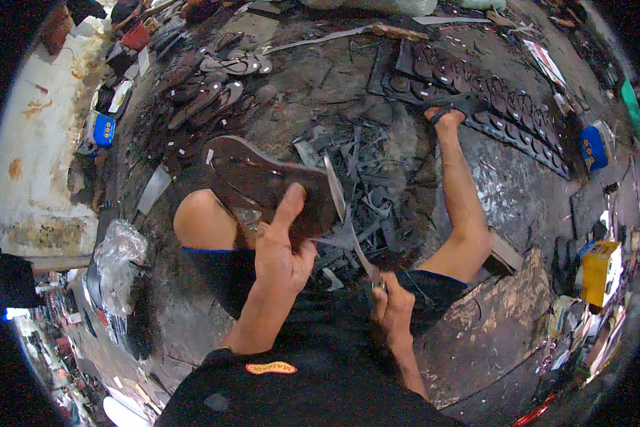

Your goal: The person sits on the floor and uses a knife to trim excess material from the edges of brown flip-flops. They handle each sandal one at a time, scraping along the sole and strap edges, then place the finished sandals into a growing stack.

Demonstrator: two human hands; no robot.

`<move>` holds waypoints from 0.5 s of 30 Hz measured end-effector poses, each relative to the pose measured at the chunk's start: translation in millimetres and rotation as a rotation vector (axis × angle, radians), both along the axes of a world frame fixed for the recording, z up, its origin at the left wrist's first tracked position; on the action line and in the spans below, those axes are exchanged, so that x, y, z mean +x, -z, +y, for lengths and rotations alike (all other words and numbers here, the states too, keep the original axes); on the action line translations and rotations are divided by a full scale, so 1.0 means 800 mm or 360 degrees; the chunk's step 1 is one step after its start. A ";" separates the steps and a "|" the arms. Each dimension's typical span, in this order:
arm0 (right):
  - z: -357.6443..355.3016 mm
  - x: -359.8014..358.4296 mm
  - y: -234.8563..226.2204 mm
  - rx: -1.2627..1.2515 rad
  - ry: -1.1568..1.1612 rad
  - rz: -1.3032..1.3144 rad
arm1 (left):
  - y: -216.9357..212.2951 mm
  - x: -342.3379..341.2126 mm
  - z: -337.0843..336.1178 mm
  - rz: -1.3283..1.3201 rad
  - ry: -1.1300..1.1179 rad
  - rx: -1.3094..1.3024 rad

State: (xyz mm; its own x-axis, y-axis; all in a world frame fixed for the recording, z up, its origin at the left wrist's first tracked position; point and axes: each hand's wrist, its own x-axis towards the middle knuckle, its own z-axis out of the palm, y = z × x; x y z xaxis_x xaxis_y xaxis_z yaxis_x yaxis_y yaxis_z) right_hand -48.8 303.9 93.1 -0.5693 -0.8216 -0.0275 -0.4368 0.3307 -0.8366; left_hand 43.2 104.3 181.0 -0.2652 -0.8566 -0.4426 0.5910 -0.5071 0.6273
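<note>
Your left hand point(281, 245) grips the sole point(270, 185), long axis running up-left; your right hand point(391, 306) clenches, apparently, a blade point(355, 249) just right.

A single head-worn fisheye view looks steeply down from close above the seated person's lap, taking in both hands near the middle and the cluttered floor point(320, 92) bending toward the rim.

Sole point(263, 181): dark matt rubber. Knife point(359, 252): dull metal blade. Floor point(490, 334): rough, grimy.
</note>
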 end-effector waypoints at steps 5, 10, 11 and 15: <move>-0.046 -0.044 -0.030 0.0020 -0.0210 0.0057 | 0.021 0.023 0.010 0.0055 0.0112 -0.0117; -0.112 -0.035 -0.059 -0.0114 -0.0409 -0.0491 | 0.063 0.077 0.043 -0.0526 0.0387 -0.0380; -0.121 -0.043 -0.049 -0.0236 -0.0341 -0.0498 | 0.047 0.070 0.035 -0.0438 0.0425 -0.0372; -0.075 -0.128 -0.003 -0.0393 0.0957 -0.1361 | -0.029 0.057 -0.025 -0.0899 0.0569 -0.0766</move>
